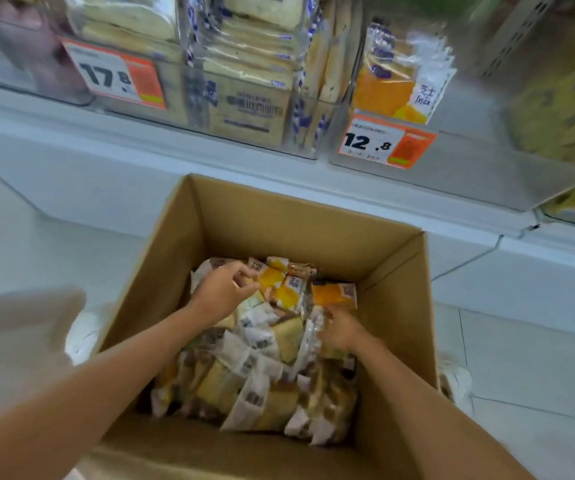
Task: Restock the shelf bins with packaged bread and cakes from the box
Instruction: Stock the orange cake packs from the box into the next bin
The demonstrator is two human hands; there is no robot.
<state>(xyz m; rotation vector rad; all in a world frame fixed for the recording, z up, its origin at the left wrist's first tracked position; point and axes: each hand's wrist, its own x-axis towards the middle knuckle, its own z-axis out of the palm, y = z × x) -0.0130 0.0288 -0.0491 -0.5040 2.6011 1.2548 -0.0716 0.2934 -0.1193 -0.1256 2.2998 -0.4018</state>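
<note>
Brown cardboard box (244, 216) open below the shelf, packets heaped inside. Picking step: my left hand (225, 292) pinches an orange-and-white plastic cake packet (281, 289); right hand (343, 329) is dug among wrappers, grip unclear. Next, I judge: lift it to the clear plastic shelf bin (452, 168) tagged 12.8.

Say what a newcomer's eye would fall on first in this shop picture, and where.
An open cardboard box on the floor, centre, holds piled packets. The left hand and right hand reach into it. Above, orange price tags front the shelf bins.
</note>
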